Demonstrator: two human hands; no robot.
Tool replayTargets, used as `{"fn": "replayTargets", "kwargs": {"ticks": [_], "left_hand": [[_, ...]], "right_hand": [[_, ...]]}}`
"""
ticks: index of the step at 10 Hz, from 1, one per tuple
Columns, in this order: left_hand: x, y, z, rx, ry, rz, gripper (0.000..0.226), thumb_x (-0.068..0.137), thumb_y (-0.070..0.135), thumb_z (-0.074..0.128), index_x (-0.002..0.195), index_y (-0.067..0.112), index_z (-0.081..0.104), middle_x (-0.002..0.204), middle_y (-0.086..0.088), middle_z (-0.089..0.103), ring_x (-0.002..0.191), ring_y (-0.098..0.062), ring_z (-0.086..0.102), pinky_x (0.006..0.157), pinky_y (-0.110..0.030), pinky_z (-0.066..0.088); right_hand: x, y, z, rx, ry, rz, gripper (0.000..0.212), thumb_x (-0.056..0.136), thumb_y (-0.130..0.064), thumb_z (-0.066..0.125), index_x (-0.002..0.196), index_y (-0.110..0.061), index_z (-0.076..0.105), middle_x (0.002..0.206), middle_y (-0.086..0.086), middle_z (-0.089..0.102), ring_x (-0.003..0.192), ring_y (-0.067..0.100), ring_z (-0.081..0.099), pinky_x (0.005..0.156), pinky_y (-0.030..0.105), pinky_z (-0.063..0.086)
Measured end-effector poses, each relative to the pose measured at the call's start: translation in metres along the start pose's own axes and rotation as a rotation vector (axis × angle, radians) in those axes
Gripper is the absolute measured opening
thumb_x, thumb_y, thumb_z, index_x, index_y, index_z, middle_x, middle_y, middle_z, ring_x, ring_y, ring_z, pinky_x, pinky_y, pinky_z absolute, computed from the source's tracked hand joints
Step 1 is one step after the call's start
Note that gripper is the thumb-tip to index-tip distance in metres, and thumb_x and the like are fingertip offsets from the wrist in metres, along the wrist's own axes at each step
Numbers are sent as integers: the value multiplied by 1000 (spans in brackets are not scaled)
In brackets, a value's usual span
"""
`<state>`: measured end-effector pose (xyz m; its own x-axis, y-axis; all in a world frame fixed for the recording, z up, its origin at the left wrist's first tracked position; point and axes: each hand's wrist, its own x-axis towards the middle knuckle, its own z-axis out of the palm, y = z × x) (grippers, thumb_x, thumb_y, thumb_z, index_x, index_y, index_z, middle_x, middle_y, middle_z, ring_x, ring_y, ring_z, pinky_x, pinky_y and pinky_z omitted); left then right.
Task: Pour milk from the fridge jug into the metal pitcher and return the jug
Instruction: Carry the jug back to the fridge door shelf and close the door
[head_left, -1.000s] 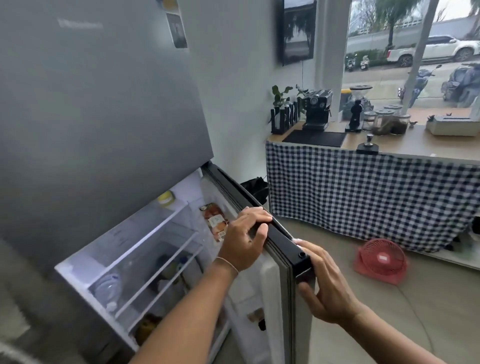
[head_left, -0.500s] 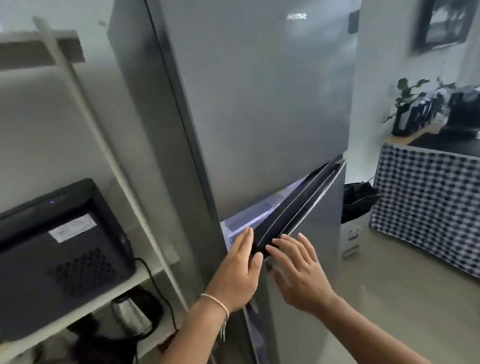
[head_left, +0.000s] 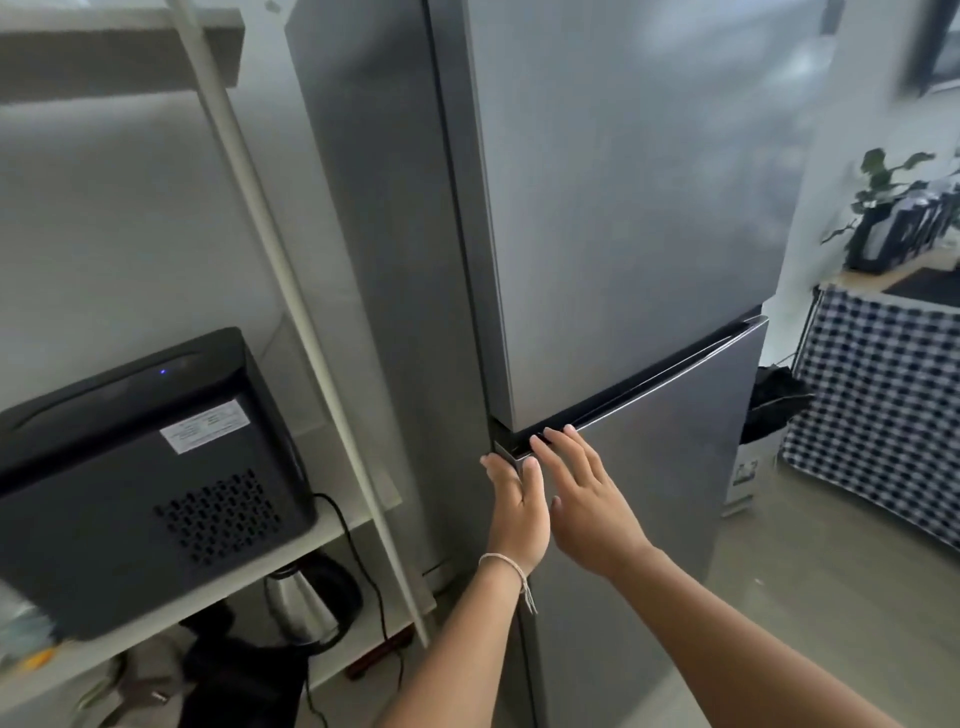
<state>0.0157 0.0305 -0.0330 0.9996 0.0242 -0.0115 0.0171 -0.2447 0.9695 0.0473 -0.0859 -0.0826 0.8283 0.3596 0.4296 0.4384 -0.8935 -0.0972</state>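
Observation:
A tall grey fridge (head_left: 623, 208) fills the middle of the view. Its lower door (head_left: 665, 467) lies flush with the body, with only a dark slit under the upper door. My left hand (head_left: 517, 506) rests flat at the door's top left corner, fingers apart, a thin bracelet on the wrist. Beside it my right hand (head_left: 582, 493) presses flat on the door's front, fingertips at the top edge. Neither hand holds anything. No milk jug or metal pitcher shows in this view.
A white shelf rack (head_left: 358, 525) stands left of the fridge, carrying a black appliance (head_left: 140, 483) and, lower down, a steel kettle (head_left: 301, 603). At right are a counter with a checked cloth (head_left: 883, 415), a potted plant (head_left: 883, 208) and a dark bag (head_left: 774, 405) on the floor.
The lower fridge door swung from wide open to shut. Both hands went from gripping its top edge to lying flat on it. The view turned left onto the shelf rack.

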Motion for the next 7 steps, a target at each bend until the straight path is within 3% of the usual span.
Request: {"fn": "replayTargets", "kwargs": {"ticks": [2, 5, 6, 7], "left_hand": [[1, -15, -6, -20, -15, 51, 66, 109, 38, 24, 158, 12, -11, 167, 0, -17, 151, -6, -15, 121, -22, -5], [5, -41, -6, -31, 44, 121, 61, 110, 30, 29, 160, 16, -2, 169, 3, -5, 149, 1, -3, 120, -17, 3], [-1, -38, 12, 55, 198, 160, 65, 108, 28, 38, 160, 9, 4, 169, -4, -3, 153, -7, -2, 121, -21, 2], [-22, -32, 42, 41, 343, 221, 71, 105, 21, 47, 159, 5, 5, 169, -11, -5, 155, -15, -3, 125, -30, 3]], "right_hand": [[-5, -3, -4, 179, 64, 62, 95, 82, -5, 59, 161, -26, 11, 169, -1, 11, 158, 20, -8, 127, 45, 16], [-8, 1, -14, 155, 95, 16, 80, 87, -14, 59, 160, -23, 27, 168, -2, 22, 158, 17, 3, 128, 39, 14], [-14, 6, -24, 109, 108, 32, 76, 89, -20, 59, 159, -24, 30, 169, -4, 22, 158, 18, 11, 127, 36, 14], [-39, 29, -42, 161, 210, 210, 67, 88, -17, 63, 152, -12, 44, 160, 6, 42, 150, 29, 35, 120, 44, 36]]}}
